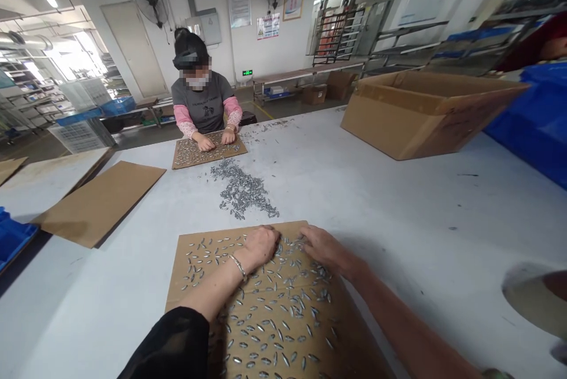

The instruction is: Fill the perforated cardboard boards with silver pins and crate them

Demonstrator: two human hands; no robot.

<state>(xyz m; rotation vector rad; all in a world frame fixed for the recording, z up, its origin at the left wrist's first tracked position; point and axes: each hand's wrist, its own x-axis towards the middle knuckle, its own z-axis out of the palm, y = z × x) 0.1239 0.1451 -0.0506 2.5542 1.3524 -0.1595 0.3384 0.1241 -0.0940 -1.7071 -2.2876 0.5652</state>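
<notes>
A brown cardboard sheet lies in front of me, with many small silver spindle-shaped metal pieces spread over it. Near its far edge is my left hand, wearing a bracelet; its fingers are curled in over the pieces, and their tips are hidden. My right hand is at the sheet's far right corner, with its fingers bent together at some pieces. Whatever either hand pinches is too small or covered to make out. Just beyond the sheet, a loose heap of the same metal pieces rests on the white table.
Across the table a co-worker has both hands on another piece-covered cardboard sheet. A large open cardboard box stands at the right, by a blue bin. Bare cardboard and a blue tray are at the left.
</notes>
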